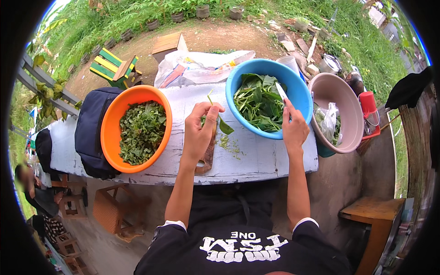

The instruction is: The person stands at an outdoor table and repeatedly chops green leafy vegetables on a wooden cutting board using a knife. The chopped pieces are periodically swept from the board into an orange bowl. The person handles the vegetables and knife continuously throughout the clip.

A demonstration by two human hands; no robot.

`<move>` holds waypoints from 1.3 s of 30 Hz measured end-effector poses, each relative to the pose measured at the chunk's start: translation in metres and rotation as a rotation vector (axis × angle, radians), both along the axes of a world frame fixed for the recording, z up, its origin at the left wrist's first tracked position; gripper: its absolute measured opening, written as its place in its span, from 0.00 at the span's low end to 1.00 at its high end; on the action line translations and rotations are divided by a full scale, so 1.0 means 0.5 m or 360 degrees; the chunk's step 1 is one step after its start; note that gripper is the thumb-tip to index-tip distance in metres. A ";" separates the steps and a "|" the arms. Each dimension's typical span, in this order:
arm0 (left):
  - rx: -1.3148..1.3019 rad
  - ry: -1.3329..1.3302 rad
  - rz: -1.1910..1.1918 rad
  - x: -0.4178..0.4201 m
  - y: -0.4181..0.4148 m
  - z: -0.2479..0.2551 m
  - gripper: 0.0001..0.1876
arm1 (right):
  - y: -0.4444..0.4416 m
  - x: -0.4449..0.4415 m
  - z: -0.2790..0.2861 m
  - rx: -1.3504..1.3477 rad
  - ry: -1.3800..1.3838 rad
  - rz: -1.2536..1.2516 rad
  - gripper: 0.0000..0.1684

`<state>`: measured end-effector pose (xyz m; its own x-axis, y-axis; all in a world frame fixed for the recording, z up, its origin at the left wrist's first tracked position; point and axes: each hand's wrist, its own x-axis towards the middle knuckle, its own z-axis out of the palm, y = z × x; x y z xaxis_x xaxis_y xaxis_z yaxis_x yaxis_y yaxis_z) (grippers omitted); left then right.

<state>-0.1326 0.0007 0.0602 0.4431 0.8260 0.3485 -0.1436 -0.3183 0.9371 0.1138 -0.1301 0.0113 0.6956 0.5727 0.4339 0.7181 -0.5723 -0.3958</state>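
Observation:
My left hand (202,127) pinches a leafy green stem (226,127) above a wooden cutting board (205,163), which my hand and forearm partly cover. In my right hand (296,129) is a knife (281,92), its blade pointing up and away over the near right rim of a blue basin (240,124). Whole leaves with long stems (257,103) lie inside that basin. Left of my left hand, an orange basin (107,137) holds chopped greens (142,132). Small green bits (231,145) are scattered on the white table (254,168) beside the board.
A dark blue bag (92,127) stands left of the orange basin. Behind lies a white plastic sack (196,67). At right, a pinkish basin (338,89) holds a plastic bag (330,120) and greens, near a red-lidded container (367,103). Another person (41,196) sits at far left.

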 end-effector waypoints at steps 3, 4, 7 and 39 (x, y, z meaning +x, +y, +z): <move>-0.0343 0.0017 -0.0102 -0.053 -0.022 0.025 0.14 | -0.003 -0.013 0.022 0.0115 0.0126 0.0106 0.19; -0.0321 -0.0006 -0.0048 -0.067 -0.033 0.026 0.14 | -0.003 -0.026 0.027 0.0198 0.0145 0.0152 0.20; -0.0288 0.0099 0.0109 -0.106 -0.046 -0.002 0.13 | -0.004 -0.091 0.048 0.0376 0.0332 0.0360 0.20; 0.0545 0.1198 0.0890 -0.093 -0.067 -0.274 0.08 | -0.005 -0.345 -0.070 -0.0381 0.1022 0.0878 0.20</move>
<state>-0.1791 -0.0326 -0.0768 0.2242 0.8908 0.3951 0.7031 -0.4286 0.5674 -0.0585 -0.1324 -0.0236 0.3613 0.9246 -0.1208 0.5966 -0.3288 -0.7321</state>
